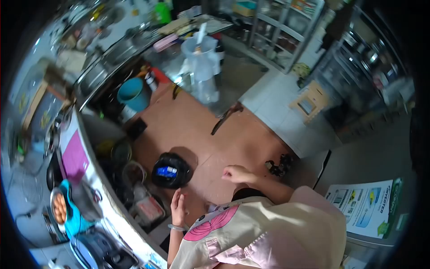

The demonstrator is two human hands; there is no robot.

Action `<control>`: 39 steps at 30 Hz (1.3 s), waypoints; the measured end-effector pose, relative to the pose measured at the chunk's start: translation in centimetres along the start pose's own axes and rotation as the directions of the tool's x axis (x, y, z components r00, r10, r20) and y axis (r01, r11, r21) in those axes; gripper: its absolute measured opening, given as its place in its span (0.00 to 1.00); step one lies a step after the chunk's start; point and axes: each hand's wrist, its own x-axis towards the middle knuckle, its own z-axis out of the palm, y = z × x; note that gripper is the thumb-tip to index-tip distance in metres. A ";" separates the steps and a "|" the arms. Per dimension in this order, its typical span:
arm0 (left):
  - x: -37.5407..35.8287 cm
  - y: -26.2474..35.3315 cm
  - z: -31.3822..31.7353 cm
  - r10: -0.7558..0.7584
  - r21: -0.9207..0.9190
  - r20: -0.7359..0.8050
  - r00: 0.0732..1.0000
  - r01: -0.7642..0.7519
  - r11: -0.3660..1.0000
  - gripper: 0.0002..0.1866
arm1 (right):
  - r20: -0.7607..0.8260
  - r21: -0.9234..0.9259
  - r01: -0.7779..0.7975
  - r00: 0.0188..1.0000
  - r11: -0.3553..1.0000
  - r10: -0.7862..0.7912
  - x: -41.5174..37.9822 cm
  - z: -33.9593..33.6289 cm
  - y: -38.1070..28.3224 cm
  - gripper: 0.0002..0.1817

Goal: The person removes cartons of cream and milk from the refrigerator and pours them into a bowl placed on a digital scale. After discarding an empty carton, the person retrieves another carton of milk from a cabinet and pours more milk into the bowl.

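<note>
My left hand (pixel 178 209), with a band at its wrist, hangs low in the middle of the view. Its fingers are stretched out and it holds nothing. Just beyond it on the reddish-brown floor is a black, round, plastic-wrapped thing (pixel 166 181) with a blue label (pixel 166 171); the hand looks apart from it. My right hand (pixel 237 174) is in front of my body, above the floor, its fingers curled in with no object showing. A cream-coloured garment (pixel 286 228) with pink patches covers my body.
At left runs a counter with a pink mat (pixel 75 157) and a bowl of eggs (pixel 59 207). A blue bucket (pixel 133 95) stands below the sink (pixel 94 78). Ahead are a translucent bin (pixel 204 67) and a wooden stool (pixel 310 102). A fridge (pixel 358 157) stands close at right.
</note>
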 end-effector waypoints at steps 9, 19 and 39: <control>13.9 11.0 33.3 0.031 -0.718 0.495 0.868 0.388 0.578 0.29 | -0.318 0.407 0.087 0.947 0.909 0.052 -6.6 -16.5 3.2 0.20; 24.9 18.7 57.3 -0.056 -0.579 0.788 0.613 0.769 0.269 0.37 | -0.654 0.577 0.259 0.714 0.774 0.249 -5.8 -34.7 17.9 0.12; 61.3 43.0 83.1 0.279 -0.627 0.617 0.736 0.246 0.739 0.41 | -0.545 0.469 0.153 0.825 0.870 0.149 18.3 -80.2 31.8 0.17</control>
